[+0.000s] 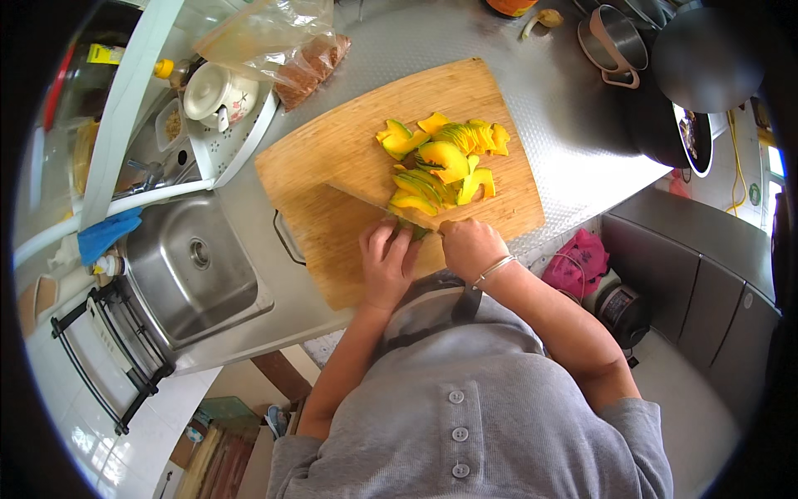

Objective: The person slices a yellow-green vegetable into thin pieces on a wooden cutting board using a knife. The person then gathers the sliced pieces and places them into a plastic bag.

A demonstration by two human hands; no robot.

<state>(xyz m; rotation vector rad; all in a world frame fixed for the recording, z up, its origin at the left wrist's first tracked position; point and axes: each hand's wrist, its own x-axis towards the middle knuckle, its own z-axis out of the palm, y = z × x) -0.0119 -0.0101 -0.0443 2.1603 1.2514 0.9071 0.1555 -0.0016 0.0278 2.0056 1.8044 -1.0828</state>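
Note:
On a wooden cutting board (312,150) lies a pile of sliced yellow-fleshed, green-skinned squash (446,162), some pieces fanned out. My right hand (472,249), with a bangle at the wrist, is closed around the handle of a kitchen knife; its blade (374,203) points to the upper left, across the board just below the pile. My left hand (386,262) presses with bent fingers on a green-skinned squash piece (414,229) beside the blade. The fingers and the knife partly hide that piece.
Left of the board is a steel sink (193,262). Beyond the board's upper left lie a plastic bag (280,43) and a lidded white pot (218,96) on a corner rack. A pan with a pinkish handle (614,47) and a dark pot (676,137) stand at upper right.

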